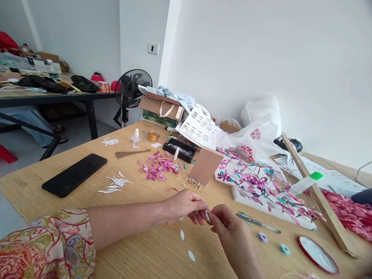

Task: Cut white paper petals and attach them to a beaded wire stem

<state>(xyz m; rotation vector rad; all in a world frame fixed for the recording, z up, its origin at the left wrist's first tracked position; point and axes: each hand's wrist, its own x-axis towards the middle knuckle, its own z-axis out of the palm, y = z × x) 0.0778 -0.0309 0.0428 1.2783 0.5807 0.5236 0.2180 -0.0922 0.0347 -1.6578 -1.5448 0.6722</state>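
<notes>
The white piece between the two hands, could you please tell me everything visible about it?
The white piece is plain, small, thin and narrow, paper-like in look. It is tilted above the table, partly covered, so its full outline is hidden. The right hand pinches it; whether the left hand, close beside it, also touches it is unclear.

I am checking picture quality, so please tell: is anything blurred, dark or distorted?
Head view: right edge dark and blurred; column slants at its left edge, probably lens distortion; left hand and right hand fairly sharp, in soft light.
</notes>
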